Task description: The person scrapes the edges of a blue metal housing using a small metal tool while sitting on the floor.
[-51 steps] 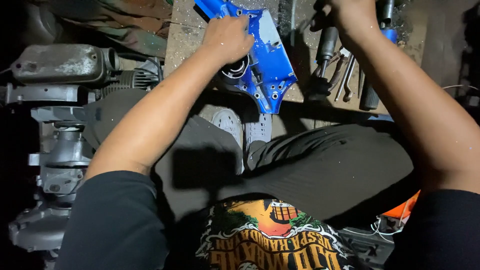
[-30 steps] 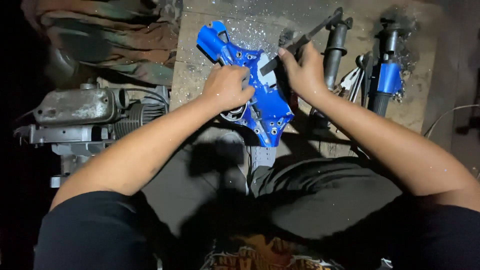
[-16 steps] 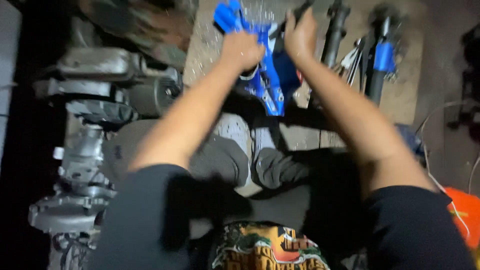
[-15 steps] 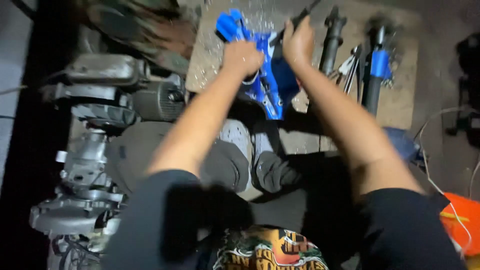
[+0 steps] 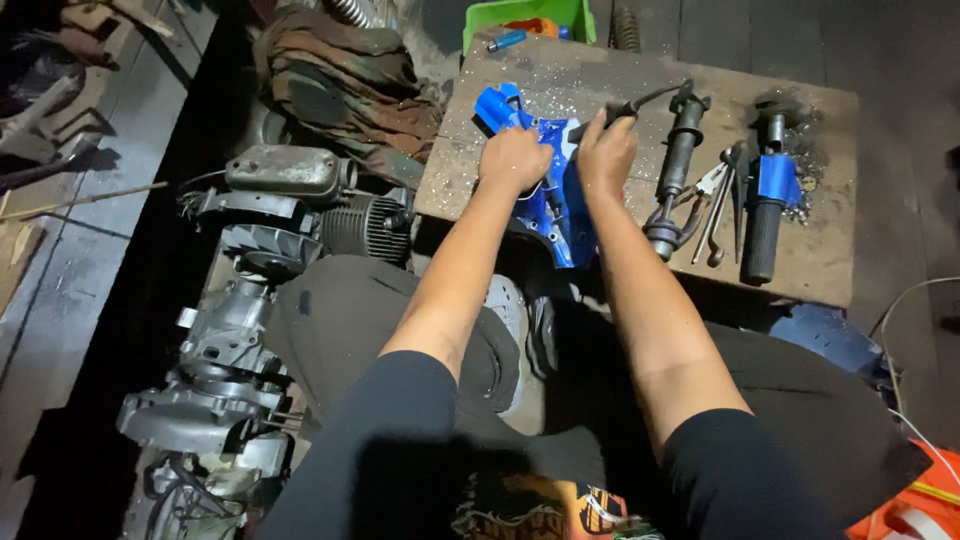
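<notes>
A blue painted metal housing (image 5: 556, 206) lies on a wooden board (image 5: 640, 100) on the floor ahead of me. My left hand (image 5: 513, 160) presses down on its upper part. My right hand (image 5: 606, 152) grips the handle of a dark thin tool (image 5: 640, 102) whose shaft points up and right over the board. Whether the tool's tip touches the blue part is hidden by my hand.
Two black handlebar grips with tubes (image 5: 675, 170) (image 5: 765, 195) and several hand tools (image 5: 718, 195) lie right on the board. A grey engine (image 5: 262, 262) sits at my left, rags (image 5: 345, 70) behind it, a green tray (image 5: 520, 15) beyond the board.
The camera has pulled back and steadied. Both hands stayed on the blue housing, my right hand keeping the dark tool at its top edge.
</notes>
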